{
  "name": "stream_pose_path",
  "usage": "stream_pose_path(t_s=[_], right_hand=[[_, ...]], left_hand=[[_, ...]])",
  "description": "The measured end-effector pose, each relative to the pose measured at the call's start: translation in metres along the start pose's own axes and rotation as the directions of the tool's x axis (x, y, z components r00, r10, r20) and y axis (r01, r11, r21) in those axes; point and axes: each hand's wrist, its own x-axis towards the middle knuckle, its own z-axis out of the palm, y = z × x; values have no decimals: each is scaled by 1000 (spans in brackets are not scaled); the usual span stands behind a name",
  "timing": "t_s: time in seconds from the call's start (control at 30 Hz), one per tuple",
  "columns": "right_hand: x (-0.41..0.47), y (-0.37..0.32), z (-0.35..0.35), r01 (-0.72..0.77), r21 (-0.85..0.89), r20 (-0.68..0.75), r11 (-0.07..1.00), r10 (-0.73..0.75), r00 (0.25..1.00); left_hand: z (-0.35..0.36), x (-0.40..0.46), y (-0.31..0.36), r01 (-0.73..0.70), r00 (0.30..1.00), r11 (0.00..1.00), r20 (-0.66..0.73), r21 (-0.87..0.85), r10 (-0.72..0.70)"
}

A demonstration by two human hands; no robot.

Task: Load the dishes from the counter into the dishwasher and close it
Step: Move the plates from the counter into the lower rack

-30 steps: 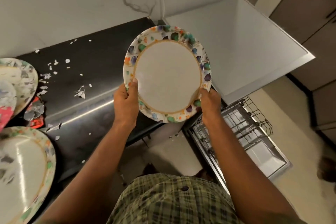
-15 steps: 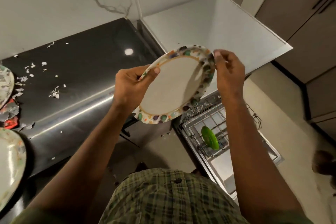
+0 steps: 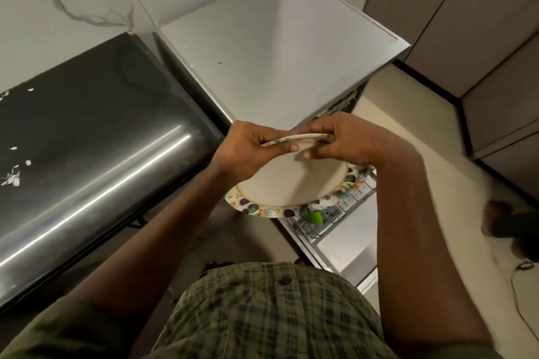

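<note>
On my left lies the dark counter (image 3: 87,160), with a few white flecks near its far edge. Next comes my left hand (image 3: 248,146), fingers curled over the upper rim of the plate (image 3: 294,181), thumb pressed on its pale face. The plate hangs tilted in the air, top edge toward me, above the open dishwasher (not yet in the rack (image 3: 329,218) below it). I judge it light and fairly stiff, with a smooth, perhaps slippery face, and likely to chip if it knocks the wire. The rim is the place to hold it, where the raised, patterned border gives the fingers something to catch. My right hand (image 3: 347,140) pinches that same upper rim just beside the left, thumb on the face, fingers wrapped behind. Both hands are narrow, closed on the plate and nothing else. Something green (image 3: 315,217) shows in the rack under the plate's lower edge; I cannot tell what it is. Farther right, the floor and cupboard doors.
</note>
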Motion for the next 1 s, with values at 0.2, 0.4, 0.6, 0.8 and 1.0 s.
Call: stream_pose_path(t_s=[0.2, 0.4, 0.6, 0.8, 1.0], right_hand=[[-15, 79, 1, -152, 39, -157, 988, 156, 975], [-33, 149, 11, -202, 265, -300, 943, 279, 912], [-45, 200, 32, -282, 397, -376, 874, 435, 818], [-25, 249, 78, -452, 491, -355, 745, 645, 676], [-8, 303, 136, -336, 763, -382, 552, 804, 455]], left_hand=[[64, 36, -5, 20, 994, 996, 105, 85, -29], [98, 72, -32, 75, 923, 927, 326, 369, -204], [158, 116, -38, 17, 835, 913, 496, 408, -238], [230, 154, -62, -66, 757, 937, 629, 344, -177], [294, 177, -129, 99, 830, 928, 485, 359, -276]])
